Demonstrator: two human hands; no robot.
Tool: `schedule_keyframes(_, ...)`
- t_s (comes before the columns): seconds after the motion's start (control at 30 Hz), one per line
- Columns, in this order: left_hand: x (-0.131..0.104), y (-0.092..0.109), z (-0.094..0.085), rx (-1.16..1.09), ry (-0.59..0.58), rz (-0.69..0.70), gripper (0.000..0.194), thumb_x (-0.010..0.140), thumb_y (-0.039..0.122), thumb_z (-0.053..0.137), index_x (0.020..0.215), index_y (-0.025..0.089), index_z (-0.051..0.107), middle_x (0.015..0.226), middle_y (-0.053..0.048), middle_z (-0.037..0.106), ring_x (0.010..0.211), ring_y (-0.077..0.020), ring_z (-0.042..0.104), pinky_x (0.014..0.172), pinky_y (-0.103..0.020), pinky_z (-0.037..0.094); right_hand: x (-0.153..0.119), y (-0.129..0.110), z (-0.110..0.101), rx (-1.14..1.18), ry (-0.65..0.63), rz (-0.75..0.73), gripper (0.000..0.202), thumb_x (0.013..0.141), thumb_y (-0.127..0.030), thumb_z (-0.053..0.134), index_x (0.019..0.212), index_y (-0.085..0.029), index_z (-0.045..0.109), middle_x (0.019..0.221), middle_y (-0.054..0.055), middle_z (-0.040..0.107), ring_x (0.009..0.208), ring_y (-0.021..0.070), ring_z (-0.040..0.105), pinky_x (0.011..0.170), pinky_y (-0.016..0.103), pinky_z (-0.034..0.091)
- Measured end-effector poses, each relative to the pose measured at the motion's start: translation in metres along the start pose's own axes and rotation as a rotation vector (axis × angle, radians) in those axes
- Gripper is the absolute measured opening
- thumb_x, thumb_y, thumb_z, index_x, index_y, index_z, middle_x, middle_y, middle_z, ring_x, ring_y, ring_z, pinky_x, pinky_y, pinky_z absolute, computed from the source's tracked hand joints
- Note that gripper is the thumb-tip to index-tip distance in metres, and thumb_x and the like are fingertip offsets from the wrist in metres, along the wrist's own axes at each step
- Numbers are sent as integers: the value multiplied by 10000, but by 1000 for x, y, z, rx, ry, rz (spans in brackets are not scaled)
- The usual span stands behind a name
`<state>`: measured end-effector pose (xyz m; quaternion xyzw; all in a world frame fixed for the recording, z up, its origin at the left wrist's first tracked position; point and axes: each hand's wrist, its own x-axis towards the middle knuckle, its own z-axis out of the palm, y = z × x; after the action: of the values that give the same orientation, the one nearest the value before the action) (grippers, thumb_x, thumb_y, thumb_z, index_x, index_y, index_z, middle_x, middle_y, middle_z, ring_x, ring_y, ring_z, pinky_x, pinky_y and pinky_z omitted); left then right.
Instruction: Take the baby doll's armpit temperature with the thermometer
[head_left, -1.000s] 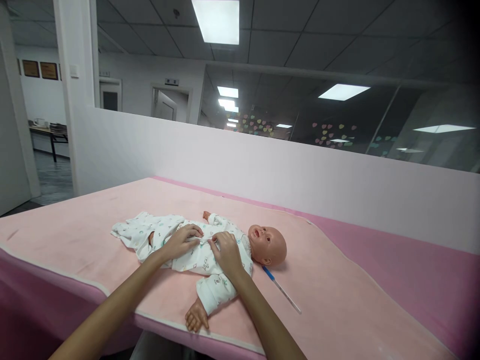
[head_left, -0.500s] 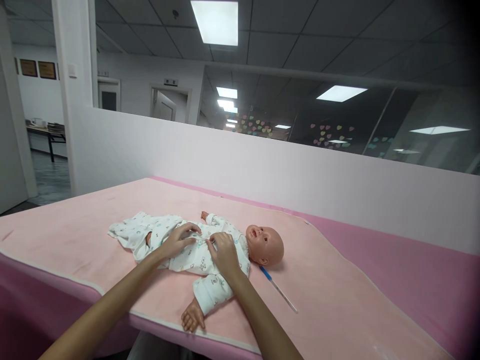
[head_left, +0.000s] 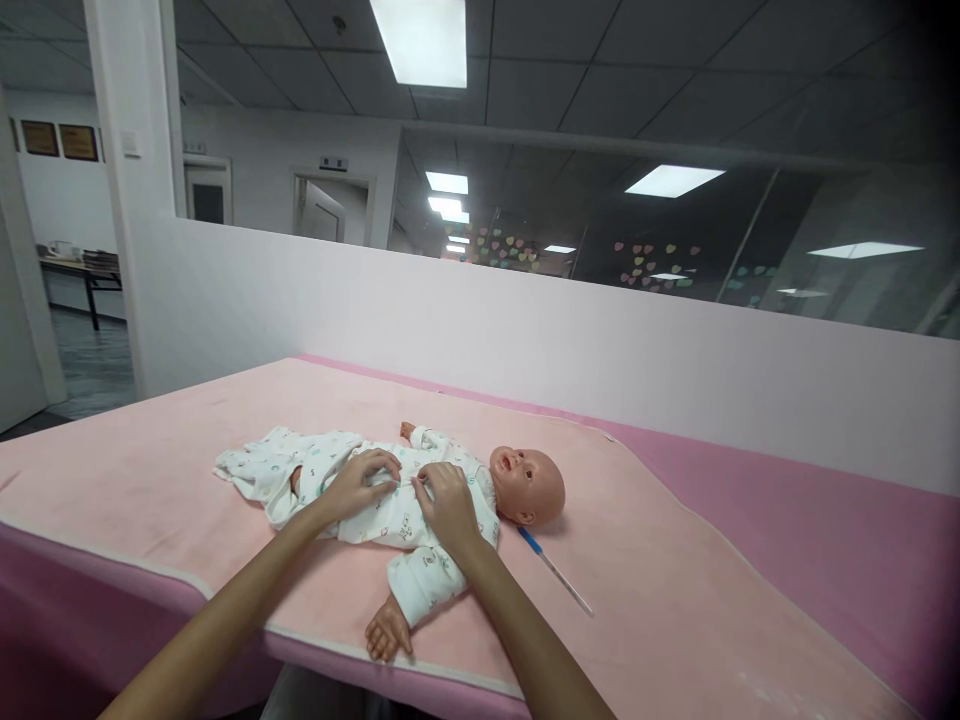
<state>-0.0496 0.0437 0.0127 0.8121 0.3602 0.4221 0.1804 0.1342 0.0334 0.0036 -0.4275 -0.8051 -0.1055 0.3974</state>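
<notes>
A baby doll [head_left: 529, 487] lies on its back, head to the right, on a pink mat [head_left: 660, 570]. It wears a white printed garment [head_left: 379, 520]. My left hand [head_left: 365, 483] is on the garment at the doll's belly, fingers curled and pinching at the cloth. Close to its right, my right hand [head_left: 448, 500] rests on the chest with bent fingers closed on the front of the garment. A thin stick with a blue end [head_left: 555, 570] lies beside the doll's head.
A white low wall [head_left: 525, 330] with a window above stands behind the mat. The mat's near edge [head_left: 322, 640] runs below the doll's arm. At the far left, a doorway shows a side table [head_left: 79, 267] with things on it.
The view has shifted slightly. My left hand's fingers have drawn a little closer together on the cloth; my right hand stays nearly in place.
</notes>
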Motion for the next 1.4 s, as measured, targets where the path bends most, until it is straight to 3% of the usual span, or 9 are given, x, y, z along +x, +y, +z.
schedule_keyframes(0.23,-4,3,1,256,150,-48,137,772,307,471,794,212,567,743,-2,605,724,-166,542,718,-293,410,-29,-10,-38,14,-57,81,281,802,-147,446,1071,-185,515,1049,77,580,971,213,510,845,344,399)
schedule_keyframes(0.43,4,-6,-6,219,293,-132,167,768,261,456,900,225,551,808,22,621,607,-122,515,616,-247,413,-91,35,-108,-35,-222,441,236,823,-237,393,924,-178,597,953,74,623,896,194,561,787,305,418)
schedule_keyframes(0.6,27,10,-4,231,468,-56,173,751,162,437,854,208,568,850,4,623,697,-136,539,637,-253,411,-116,63,-137,-322,-348,625,227,796,-251,428,778,-159,635,840,92,644,813,211,577,696,286,390)
schedule_keyframes(0.8,43,56,33,211,400,324,214,851,179,370,916,192,574,899,-35,625,850,-159,538,781,-295,397,-71,11,-153,-175,-332,592,241,819,-263,406,710,-189,609,709,49,647,635,170,570,530,236,319)
schedule_keyframes(0.93,35,57,54,94,272,393,286,897,263,299,885,186,574,757,-30,613,717,-149,515,714,-291,388,-30,-24,-141,40,-215,422,228,845,-272,399,794,-200,609,748,32,651,671,162,574,569,239,348)
schedule_keyframes(1.03,27,46,59,24,335,298,378,903,301,263,660,184,528,605,-15,535,608,-139,459,634,-274,369,-8,-36,-115,151,-173,306,228,850,-256,404,769,-188,606,752,29,640,688,148,555,598,237,356)
schedule_keyframes(1.13,27,36,53,-184,538,72,394,893,372,289,601,183,477,530,13,437,522,-116,407,543,-245,340,12,-38,-105,212,-153,258,264,857,-287,401,720,-180,600,683,13,608,629,127,511,563,231,332)
schedule_keyframes(1.27,39,21,37,-675,756,-300,338,868,451,302,747,194,484,460,79,259,379,-79,268,403,-199,233,51,-23,-141,385,-91,262,321,830,-404,451,663,-173,598,547,-22,491,505,95,405,481,224,264)
schedule_keyframes(1.4,48,5,30,-918,768,-475,332,838,472,320,810,181,476,447,103,252,339,-59,263,379,-176,229,81,4,-180,709,-11,273,435,819,-536,381,719,-175,601,445,-79,246,396,67,166,411,222,180)
